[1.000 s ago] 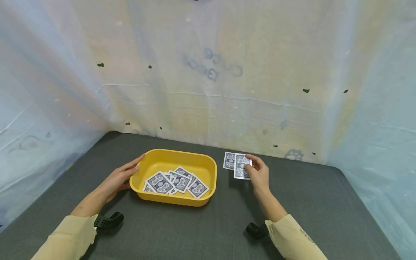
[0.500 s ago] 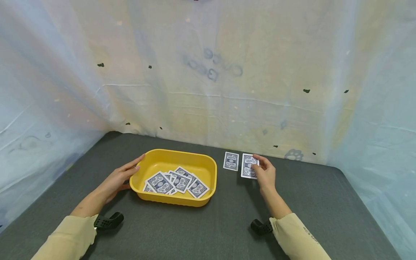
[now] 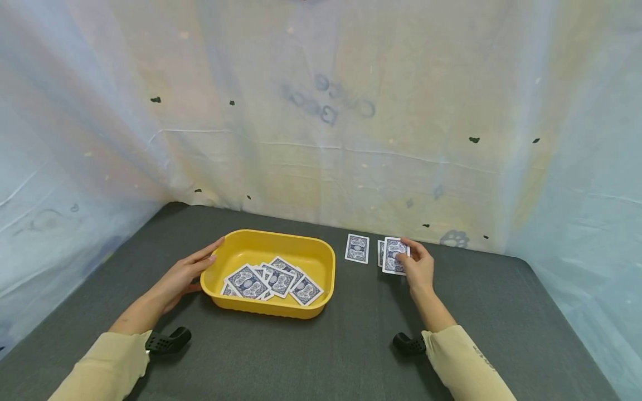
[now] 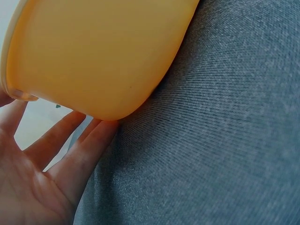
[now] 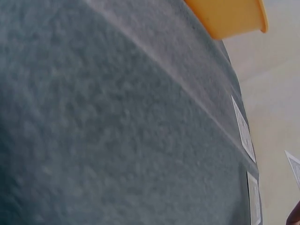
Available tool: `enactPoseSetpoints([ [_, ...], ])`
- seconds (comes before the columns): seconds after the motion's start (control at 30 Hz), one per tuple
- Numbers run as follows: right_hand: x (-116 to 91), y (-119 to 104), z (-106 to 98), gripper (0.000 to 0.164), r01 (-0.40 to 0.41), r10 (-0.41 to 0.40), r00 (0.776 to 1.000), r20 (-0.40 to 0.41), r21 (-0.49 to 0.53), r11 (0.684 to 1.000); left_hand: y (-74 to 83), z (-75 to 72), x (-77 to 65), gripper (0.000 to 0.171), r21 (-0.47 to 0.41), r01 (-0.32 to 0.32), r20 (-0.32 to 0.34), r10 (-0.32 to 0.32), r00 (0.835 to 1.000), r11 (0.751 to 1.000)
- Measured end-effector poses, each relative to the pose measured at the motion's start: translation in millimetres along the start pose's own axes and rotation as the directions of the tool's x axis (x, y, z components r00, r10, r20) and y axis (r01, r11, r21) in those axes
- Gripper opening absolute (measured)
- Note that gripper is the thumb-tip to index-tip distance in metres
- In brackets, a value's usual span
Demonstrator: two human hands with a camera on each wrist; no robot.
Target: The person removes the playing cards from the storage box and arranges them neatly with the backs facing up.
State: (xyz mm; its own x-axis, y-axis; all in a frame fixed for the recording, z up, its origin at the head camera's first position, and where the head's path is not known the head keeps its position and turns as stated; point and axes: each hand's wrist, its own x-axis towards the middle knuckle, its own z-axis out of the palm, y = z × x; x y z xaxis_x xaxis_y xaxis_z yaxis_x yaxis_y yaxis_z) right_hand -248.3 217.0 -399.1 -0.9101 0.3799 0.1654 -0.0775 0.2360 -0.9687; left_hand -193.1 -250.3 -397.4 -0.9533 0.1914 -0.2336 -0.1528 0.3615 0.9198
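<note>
Near the back edge of the table, my right hand (image 3: 418,270) pinches a playing card (image 3: 393,255), its blue patterned back showing. This card hangs just above another playing card (image 3: 380,253) and hides most of it. A further card (image 3: 357,248) lies face down to the left of these. My left hand (image 3: 184,277) rests against the left end of a yellow tub (image 3: 281,238), fingers fairly straight along its rim and side. Inside the tub lies a loose pile of face-down cards (image 3: 278,281). In the right wrist view only a fingertip (image 5: 294,214) of the right hand shows.
Dark grey cloth covers the table (image 3: 301,362). A pale curtain (image 3: 401,184) hangs close behind the table's back edge and on both sides. Each wrist carries a black band, the left band (image 3: 168,341) and the right band (image 3: 408,344).
My right hand has moved right with its card, first off the leftmost card, leaving it fully visible. A second table card has come into view beneath the held one. The left hand stays on the tub.
</note>
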Motion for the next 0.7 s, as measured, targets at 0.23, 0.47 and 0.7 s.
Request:
enactPoseSetpoints([
  [0.23,5.7,5.2,-4.0,0.039,0.005,-0.006,1.000,-0.017,-0.047,0.999,0.6,0.0,0.1,0.063,-0.007,0.004,0.000,-0.004,1.000,1.000],
  [0.47,12.1,9.5,-9.1,0.042,-0.007,0.005,1.000,-0.025,-0.094,0.996,0.3,0.3,0.4,0.062,-0.007,0.006,-0.003,-0.006,1.000,1.000],
  [0.7,20.3,9.8,-18.0,0.049,-0.041,0.044,0.999,0.009,-0.186,0.982,1.6,0.6,0.0,0.062,-0.005,0.004,-0.002,-0.004,1.000,1.000],
])
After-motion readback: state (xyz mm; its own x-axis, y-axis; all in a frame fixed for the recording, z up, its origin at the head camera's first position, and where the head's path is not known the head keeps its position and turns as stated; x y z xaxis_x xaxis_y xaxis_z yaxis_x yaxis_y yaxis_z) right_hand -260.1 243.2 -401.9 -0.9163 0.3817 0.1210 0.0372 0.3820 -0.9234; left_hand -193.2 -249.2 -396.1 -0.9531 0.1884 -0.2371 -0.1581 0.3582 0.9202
